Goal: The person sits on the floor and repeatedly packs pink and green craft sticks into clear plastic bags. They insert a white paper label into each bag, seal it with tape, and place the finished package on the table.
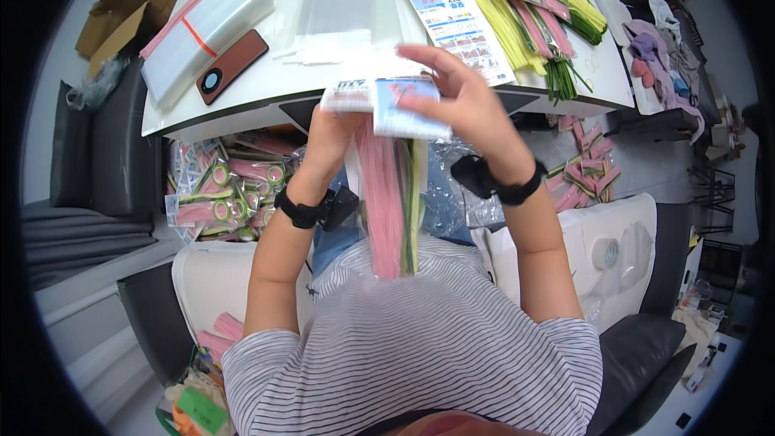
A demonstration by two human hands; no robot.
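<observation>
My left hand (330,142) grips the top of a clear plastic bag (387,212) of pink, green and yellow pipe cleaners. The bag hangs down over my lap against my striped shirt. At the bag's top is a folded printed leaflet (412,124) with a blue flower picture, blurred by motion. The thumb of my right hand (466,97) lies across the leaflet's front, while its index finger stretches out above. Whether the right fingers pinch the paper is unclear. A flat printed sheet (466,30) with a similar picture lies on the white table (363,82) beyond.
Clear plastic sleeves (339,0) lie mid-table, with a banded sleeve stack (206,36) and a brown phone (233,66) leftward. Yellow pipe cleaners (499,24) and filled packets are on the right. Packed kits (230,188) pile up below the table's left. A tape roll (605,253) rests on the sofa.
</observation>
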